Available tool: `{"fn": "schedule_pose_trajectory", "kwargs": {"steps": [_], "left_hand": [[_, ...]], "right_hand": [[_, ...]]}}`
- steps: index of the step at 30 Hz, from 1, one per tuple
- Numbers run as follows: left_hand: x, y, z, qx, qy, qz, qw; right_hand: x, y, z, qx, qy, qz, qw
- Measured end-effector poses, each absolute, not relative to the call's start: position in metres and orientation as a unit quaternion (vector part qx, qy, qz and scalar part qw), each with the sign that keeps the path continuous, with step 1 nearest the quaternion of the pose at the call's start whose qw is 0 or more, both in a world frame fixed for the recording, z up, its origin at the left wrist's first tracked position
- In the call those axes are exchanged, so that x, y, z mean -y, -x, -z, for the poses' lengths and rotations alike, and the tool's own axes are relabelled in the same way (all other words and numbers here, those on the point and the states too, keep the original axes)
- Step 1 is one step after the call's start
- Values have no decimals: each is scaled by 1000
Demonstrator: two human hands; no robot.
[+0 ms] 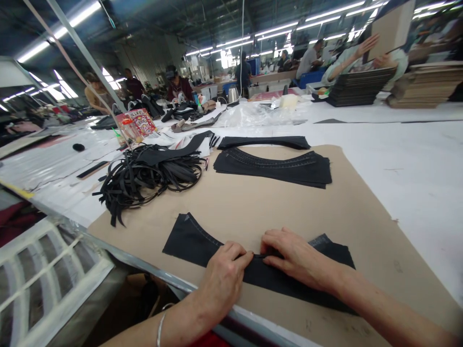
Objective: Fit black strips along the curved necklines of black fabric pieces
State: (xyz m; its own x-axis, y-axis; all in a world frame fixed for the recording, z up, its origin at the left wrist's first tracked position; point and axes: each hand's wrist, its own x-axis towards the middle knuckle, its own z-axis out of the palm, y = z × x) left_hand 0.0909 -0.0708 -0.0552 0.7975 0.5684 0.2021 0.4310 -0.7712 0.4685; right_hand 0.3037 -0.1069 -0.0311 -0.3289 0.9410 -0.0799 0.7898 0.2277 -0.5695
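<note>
A curved piece of black denim [191, 243] with light stitching lies on a brown cardboard sheet [253, 202] near the table's front edge. My left hand [224, 274] rests on its middle with fingers bent, pressing the cloth. Close beside it, my right hand [292, 255] pinches the upper edge of the same piece with curled fingers. The two hands nearly touch. Farther back on the cardboard sits a stack of similar curved black pieces [275, 166].
A tangled heap of black strips [152, 176] lies left of the cardboard. Behind are clear plastic bags [253, 115], a colourful packet [139, 123] and a bottle. A person at back right handles cardboard sheets above dark stacks [358, 86]. Other people work farther off.
</note>
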Motion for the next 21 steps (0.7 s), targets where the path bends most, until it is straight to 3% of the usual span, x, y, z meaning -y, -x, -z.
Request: {"fn": "schedule_pose_trajectory", "kwargs": {"steps": [9,21], "left_hand": [[71,-79,57,-224,-945,-159,177],[56,-90,38,-279,-914,-157,249]], "right_hand": [[112,-310,30,771,557,-277,139],[115,-290,30,737,599,-278,146]]}}
